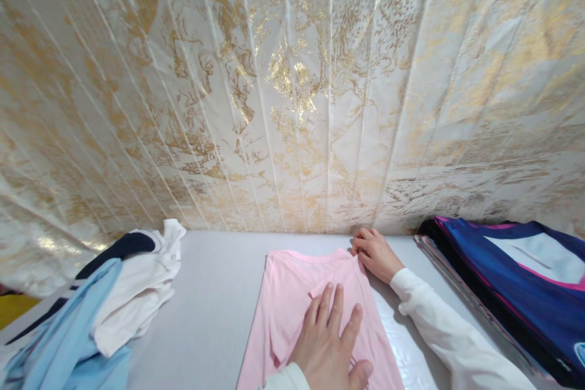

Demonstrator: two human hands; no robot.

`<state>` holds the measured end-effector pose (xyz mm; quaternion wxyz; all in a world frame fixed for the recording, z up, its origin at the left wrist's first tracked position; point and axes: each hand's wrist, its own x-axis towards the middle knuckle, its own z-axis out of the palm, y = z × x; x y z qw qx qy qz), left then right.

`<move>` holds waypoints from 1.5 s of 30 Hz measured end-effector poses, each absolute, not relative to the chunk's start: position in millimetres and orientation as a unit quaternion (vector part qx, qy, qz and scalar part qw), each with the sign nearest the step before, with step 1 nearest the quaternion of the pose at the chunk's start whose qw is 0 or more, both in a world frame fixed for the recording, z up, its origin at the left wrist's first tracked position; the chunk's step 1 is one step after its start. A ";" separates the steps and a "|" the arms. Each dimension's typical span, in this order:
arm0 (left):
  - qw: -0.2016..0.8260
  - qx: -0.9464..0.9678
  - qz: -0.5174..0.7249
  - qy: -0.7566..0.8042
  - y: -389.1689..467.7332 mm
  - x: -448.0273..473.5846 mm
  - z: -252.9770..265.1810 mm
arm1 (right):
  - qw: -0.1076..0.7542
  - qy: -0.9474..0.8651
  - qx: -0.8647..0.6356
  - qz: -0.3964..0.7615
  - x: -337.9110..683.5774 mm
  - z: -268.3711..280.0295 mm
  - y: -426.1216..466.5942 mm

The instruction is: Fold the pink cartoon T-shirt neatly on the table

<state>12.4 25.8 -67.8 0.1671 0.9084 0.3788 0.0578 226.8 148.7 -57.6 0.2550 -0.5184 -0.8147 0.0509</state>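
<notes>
A pink long-sleeved shirt (pixel 292 292) lies on the white table, its neckline toward the curtain and its lower part cut off by the frame. My left hand (pixel 326 338) rests flat on the middle of the shirt, fingers spread. At the shirt's upper right shoulder corner, my right hand (pixel 372 253) has its fingers curled and pinched on the fabric edge. The fingertips of that hand are partly hidden.
To the left is a loose heap of clothes: a white garment (pixel 137 292), a light blue garment (pixel 77 329) and a dark navy piece (pixel 123 248). A stack of folded clothes (pixel 507 280) stands at right. A gold-patterned curtain (pixel 292 103) hangs behind the table (pixel 210 304).
</notes>
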 end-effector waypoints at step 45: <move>0.115 0.784 0.170 0.585 141.5 -102.7 -34.4 | 0.140 -0.927 -0.293 0.188 122.5 -47.1 77.5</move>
